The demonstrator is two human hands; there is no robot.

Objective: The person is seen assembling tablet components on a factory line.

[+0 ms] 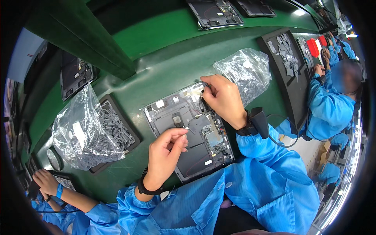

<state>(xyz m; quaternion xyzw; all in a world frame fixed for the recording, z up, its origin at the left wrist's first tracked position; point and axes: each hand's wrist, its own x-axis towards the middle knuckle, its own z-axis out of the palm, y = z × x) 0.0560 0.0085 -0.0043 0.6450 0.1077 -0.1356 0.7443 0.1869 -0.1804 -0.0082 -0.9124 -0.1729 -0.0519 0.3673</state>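
Note:
In front of me on the green bench lies an opened tablet-like device, its dark casing showing circuit boards, a thin red wire and pale stickers. My right hand is over its far right corner, thumb and forefinger closed in a pinch; a small dark bit shows at the fingertips, too little to name. Above the middle of the casing is my left hand, thumb and fingers drawn together. Whatever its fingertips may hold is too small to make out. Part of the board lies beneath the right hand, out of sight.
Left stands a black tray of small grey pieces, partly under a clear plastic bag. Another clear bag lies beyond my right hand, beside a long dark tray. A green post rises far left. Co-workers in blue sit on both sides.

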